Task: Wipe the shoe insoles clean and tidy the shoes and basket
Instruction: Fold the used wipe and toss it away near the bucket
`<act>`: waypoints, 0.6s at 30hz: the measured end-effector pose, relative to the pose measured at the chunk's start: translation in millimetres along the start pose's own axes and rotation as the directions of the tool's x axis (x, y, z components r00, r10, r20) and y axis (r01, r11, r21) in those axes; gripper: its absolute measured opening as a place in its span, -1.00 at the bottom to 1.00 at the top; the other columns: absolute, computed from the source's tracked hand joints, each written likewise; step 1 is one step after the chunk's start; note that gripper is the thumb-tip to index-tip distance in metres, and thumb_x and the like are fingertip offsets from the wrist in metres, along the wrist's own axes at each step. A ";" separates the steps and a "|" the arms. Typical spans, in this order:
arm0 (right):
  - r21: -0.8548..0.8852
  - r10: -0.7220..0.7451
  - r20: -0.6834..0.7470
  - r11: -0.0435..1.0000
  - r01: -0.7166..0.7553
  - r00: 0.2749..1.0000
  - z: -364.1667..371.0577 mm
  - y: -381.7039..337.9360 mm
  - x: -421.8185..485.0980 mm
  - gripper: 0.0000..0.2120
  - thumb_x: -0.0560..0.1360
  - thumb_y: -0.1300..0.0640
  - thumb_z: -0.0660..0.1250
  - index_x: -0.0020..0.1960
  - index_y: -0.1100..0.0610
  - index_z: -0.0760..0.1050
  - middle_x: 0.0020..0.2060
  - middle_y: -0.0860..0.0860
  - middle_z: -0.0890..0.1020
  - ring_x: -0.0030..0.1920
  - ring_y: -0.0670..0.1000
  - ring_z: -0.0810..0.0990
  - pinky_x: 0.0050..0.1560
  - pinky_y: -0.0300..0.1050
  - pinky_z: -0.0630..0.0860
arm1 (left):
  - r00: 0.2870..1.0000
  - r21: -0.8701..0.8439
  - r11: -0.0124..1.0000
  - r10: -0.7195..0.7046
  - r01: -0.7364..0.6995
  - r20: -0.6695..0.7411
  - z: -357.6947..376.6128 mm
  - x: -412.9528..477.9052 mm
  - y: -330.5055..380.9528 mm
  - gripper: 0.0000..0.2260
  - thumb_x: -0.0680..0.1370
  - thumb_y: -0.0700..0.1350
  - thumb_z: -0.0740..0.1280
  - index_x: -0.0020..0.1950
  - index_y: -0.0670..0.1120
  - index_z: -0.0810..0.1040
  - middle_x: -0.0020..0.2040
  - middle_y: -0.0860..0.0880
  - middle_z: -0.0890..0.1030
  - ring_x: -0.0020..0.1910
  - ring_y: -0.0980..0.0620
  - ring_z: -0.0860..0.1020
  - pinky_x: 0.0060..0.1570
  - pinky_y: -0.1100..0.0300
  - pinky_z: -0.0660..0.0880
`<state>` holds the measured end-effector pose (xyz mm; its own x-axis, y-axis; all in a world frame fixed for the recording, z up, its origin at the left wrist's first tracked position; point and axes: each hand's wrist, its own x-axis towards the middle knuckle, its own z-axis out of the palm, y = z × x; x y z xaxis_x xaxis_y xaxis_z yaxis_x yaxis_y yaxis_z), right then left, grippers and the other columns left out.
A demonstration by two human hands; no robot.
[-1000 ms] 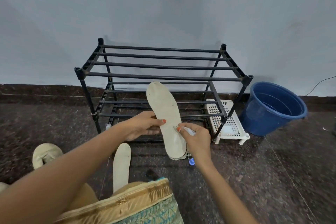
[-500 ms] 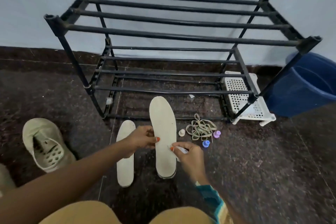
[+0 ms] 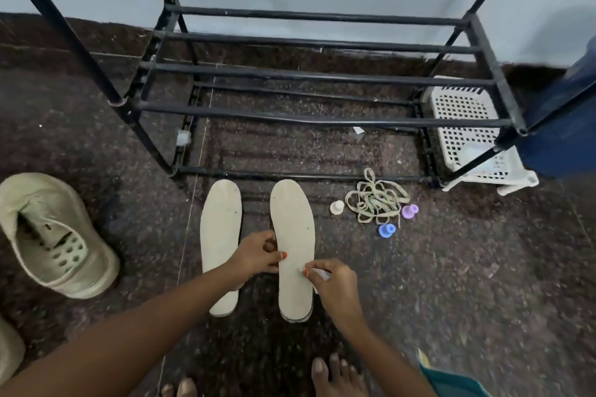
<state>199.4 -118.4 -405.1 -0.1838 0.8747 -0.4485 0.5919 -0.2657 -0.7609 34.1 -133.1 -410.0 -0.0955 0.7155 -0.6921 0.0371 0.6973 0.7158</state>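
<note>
And down it comes: the long cream foam insole point(image 3: 292, 235), held up in front of the black metal shoe rack point(image 3: 306, 74) a second ago, is now at floor level and seems to lie flat. It sits just beside the second cream insole point(image 3: 221, 229), which is under and just outside the left hand point(image 3: 258, 251).

That left hand is curled onto the insole's near edge, thumb on top, pinning it. The right hand point(image 3: 332, 280) grips the opposite edge, fingers bent tight around a small white wipe point(image 3: 321, 273) pressed to the foam.

So I'd say the wiping goes on with the floor as backing, or this one is being parked next to its twin.

The tidying is clearly not done. The pale slip-on canvas shoe point(image 3: 54, 235) is well out beyond the left hand. The white perforated plastic basket point(image 3: 464, 126) sits far forward of the right hand under the rack, with the tangled beige laces point(image 3: 375, 200) loose between them.
</note>
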 end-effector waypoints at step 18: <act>-0.115 -0.031 0.015 0.993 0.032 0.999 13.9 14.9 18.1 -0.90 0.41 0.21 0.41 -0.09 0.17 0.63 -0.06 0.02 0.51 -0.11 -0.10 0.49 -0.05 -0.30 0.43 | 0.949 0.283 0.959 0.075 0.016 -0.308 11.8 18.8 -22.6 -0.76 0.47 -0.21 0.43 -0.05 -0.15 0.36 -0.33 -0.03 0.48 -0.33 0.02 0.49 -0.16 0.07 0.52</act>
<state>194.0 -112.2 -431.0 -0.2139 0.8762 -0.4318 0.6719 -0.1889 -0.7162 43.2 -134.9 -440.3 -0.3939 0.7178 -0.5741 0.3158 0.6923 0.6489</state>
